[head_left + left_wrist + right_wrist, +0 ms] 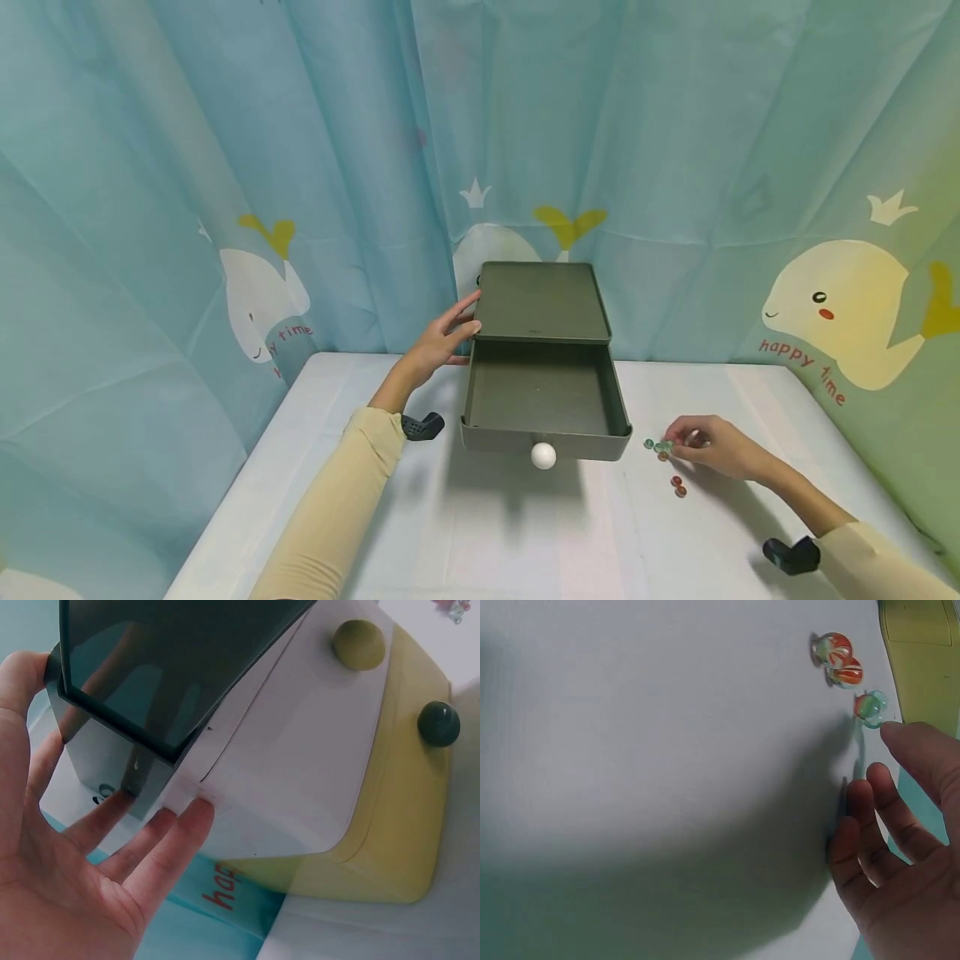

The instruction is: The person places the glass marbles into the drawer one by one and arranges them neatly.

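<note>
A small drawer cabinet (547, 304) with a dark green top stands at the middle of the table, its top drawer (540, 446) pulled out. My left hand (433, 346) steadies the cabinet's left side, fingers spread and nearly straight, thumb by the top edge. In the left wrist view, a white drawer front (300, 750) and a yellow one (409, 787) sit below the dark drawer. To the right, my right hand (716, 446) reaches down to glass marbles; thumb and fingers stand apart beside a green marble (871, 709). Two orange-swirled marbles (832, 649) lie farther off.
A white round knob (543, 456) juts from the open drawer's front. Two more orange marbles (678, 487) lie nearer the table's front. A whale-print curtain (360, 167) hangs behind the white table (510, 542). Black wrist devices (791, 556) are on both arms.
</note>
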`<move>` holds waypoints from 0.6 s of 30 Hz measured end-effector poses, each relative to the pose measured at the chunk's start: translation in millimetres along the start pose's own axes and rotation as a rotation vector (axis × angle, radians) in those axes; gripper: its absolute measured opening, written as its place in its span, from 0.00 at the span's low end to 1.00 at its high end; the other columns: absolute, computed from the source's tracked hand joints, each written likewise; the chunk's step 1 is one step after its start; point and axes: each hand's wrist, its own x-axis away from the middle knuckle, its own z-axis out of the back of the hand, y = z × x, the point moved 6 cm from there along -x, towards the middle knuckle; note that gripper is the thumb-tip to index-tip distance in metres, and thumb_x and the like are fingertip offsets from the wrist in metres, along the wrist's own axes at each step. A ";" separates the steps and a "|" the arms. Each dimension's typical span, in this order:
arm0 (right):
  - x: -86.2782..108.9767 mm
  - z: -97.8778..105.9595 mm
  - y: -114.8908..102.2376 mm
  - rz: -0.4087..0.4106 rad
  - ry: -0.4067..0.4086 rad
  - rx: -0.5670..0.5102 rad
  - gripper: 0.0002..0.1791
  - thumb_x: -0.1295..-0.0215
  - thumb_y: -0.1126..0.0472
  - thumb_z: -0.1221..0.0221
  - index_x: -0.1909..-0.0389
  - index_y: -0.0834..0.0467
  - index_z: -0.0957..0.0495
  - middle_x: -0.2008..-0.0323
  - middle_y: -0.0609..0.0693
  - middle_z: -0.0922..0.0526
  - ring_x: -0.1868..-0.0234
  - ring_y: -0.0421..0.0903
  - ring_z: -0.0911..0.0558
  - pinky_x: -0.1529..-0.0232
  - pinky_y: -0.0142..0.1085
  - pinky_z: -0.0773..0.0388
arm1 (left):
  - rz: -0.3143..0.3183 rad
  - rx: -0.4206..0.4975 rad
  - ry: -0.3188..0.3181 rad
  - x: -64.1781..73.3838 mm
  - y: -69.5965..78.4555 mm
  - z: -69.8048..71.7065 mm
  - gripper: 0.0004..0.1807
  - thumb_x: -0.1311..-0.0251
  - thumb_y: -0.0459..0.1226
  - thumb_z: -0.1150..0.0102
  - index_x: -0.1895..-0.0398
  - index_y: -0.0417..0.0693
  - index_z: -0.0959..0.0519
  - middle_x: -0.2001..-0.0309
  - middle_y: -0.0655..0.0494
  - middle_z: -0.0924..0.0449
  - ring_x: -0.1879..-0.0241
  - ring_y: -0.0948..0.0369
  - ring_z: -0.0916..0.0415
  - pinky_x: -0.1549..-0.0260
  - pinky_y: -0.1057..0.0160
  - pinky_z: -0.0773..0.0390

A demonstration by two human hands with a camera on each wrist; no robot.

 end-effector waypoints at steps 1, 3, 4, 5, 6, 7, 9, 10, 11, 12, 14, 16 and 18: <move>-0.3 1.7 -0.9 0.009 0.001 0.003 0.05 0.35 0.65 0.32 0.62 0.53 0.17 0.68 0.42 0.19 0.70 0.35 0.24 0.70 0.31 0.27 | 0.000 0.001 0.002 -0.5 -0.3 0.2 0.34 0.24 0.49 0.47 0.19 0.75 0.44 0.21 0.50 0.47 0.24 0.49 0.42 0.41 0.37 0.24; -0.6 5.3 -2.9 0.035 0.004 0.009 0.05 0.36 0.66 0.32 0.62 0.53 0.17 0.68 0.42 0.19 0.71 0.35 0.23 0.70 0.31 0.27 | -0.001 0.001 0.001 -1.2 -0.4 0.3 0.33 0.24 0.49 0.47 0.19 0.76 0.44 0.21 0.50 0.47 0.24 0.49 0.42 0.41 0.37 0.24; -0.7 7.3 -4.4 0.056 0.008 0.008 0.06 0.36 0.67 0.32 0.62 0.54 0.17 0.68 0.42 0.18 0.71 0.35 0.22 0.70 0.31 0.27 | 0.000 0.002 0.003 -1.4 -0.4 0.3 0.33 0.24 0.49 0.47 0.19 0.76 0.43 0.21 0.51 0.47 0.25 0.50 0.42 0.41 0.38 0.24; -1.0 9.4 -5.8 0.080 0.012 0.008 0.06 0.36 0.67 0.32 0.63 0.54 0.17 0.69 0.43 0.18 0.71 0.36 0.22 0.70 0.31 0.27 | -0.001 0.002 0.003 -1.5 -0.3 0.3 0.33 0.24 0.48 0.47 0.19 0.76 0.43 0.21 0.51 0.47 0.25 0.50 0.42 0.41 0.38 0.24; -1.3 11.7 -7.6 0.108 0.017 0.006 0.07 0.36 0.69 0.32 0.62 0.55 0.17 0.69 0.44 0.18 0.70 0.36 0.21 0.70 0.31 0.26 | -0.001 0.003 0.002 -1.4 -0.1 0.3 0.33 0.24 0.48 0.47 0.19 0.76 0.43 0.21 0.51 0.47 0.24 0.50 0.42 0.41 0.38 0.24; -1.5 14.2 -9.6 0.133 0.024 0.010 0.07 0.37 0.70 0.32 0.62 0.55 0.17 0.69 0.45 0.17 0.70 0.36 0.21 0.70 0.31 0.25 | -0.001 0.003 0.002 -1.4 0.1 0.4 0.33 0.23 0.48 0.47 0.19 0.76 0.43 0.21 0.51 0.47 0.24 0.50 0.42 0.41 0.37 0.24; -2.6 19.1 -13.9 0.167 0.032 0.023 0.08 0.37 0.70 0.33 0.62 0.55 0.18 0.68 0.46 0.17 0.69 0.36 0.20 0.69 0.30 0.25 | 0.001 0.004 0.002 -1.3 -0.2 0.6 0.33 0.23 0.48 0.47 0.19 0.77 0.43 0.21 0.51 0.47 0.24 0.50 0.42 0.41 0.37 0.25; -3.3 21.6 -16.4 0.178 0.035 0.032 0.08 0.36 0.70 0.33 0.61 0.55 0.18 0.67 0.45 0.17 0.68 0.36 0.20 0.68 0.30 0.24 | 0.003 0.006 0.002 -1.2 -0.5 0.7 0.33 0.24 0.49 0.47 0.19 0.77 0.43 0.21 0.51 0.47 0.24 0.50 0.42 0.41 0.37 0.25; -3.9 23.9 -18.6 0.180 0.038 0.039 0.08 0.36 0.70 0.33 0.61 0.55 0.18 0.66 0.45 0.17 0.68 0.36 0.20 0.68 0.30 0.24 | 0.002 0.006 -0.001 -1.2 -0.7 0.7 0.33 0.23 0.48 0.47 0.19 0.77 0.44 0.21 0.51 0.47 0.24 0.50 0.42 0.41 0.37 0.25; -4.3 26.3 -21.6 0.178 0.044 0.047 0.08 0.36 0.69 0.32 0.60 0.55 0.17 0.65 0.44 0.16 0.67 0.36 0.20 0.68 0.31 0.24 | 0.003 0.008 -0.001 -1.1 -1.1 0.8 0.33 0.23 0.49 0.47 0.19 0.77 0.43 0.21 0.51 0.47 0.24 0.50 0.42 0.41 0.37 0.25; -4.9 30.3 -27.4 0.165 0.045 0.049 0.08 0.36 0.68 0.32 0.59 0.54 0.17 0.64 0.42 0.16 0.67 0.36 0.19 0.68 0.31 0.23 | 0.005 0.008 -0.001 -1.0 -1.8 0.8 0.33 0.24 0.49 0.47 0.19 0.77 0.43 0.21 0.51 0.47 0.24 0.50 0.42 0.41 0.37 0.25; -5.3 34.0 -33.6 0.159 0.050 0.049 0.08 0.35 0.67 0.32 0.59 0.52 0.17 0.62 0.42 0.16 0.66 0.36 0.19 0.68 0.32 0.23 | 0.003 0.007 -0.002 -0.7 -2.0 0.9 0.33 0.23 0.48 0.47 0.19 0.77 0.43 0.21 0.51 0.46 0.24 0.50 0.42 0.41 0.38 0.25; -6.0 37.8 -39.5 0.156 0.058 0.049 0.09 0.35 0.66 0.32 0.59 0.49 0.17 0.62 0.41 0.16 0.66 0.37 0.19 0.68 0.32 0.22 | 0.001 0.004 -0.002 -0.5 -2.0 1.2 0.33 0.23 0.48 0.47 0.20 0.77 0.43 0.21 0.51 0.46 0.25 0.50 0.41 0.41 0.38 0.24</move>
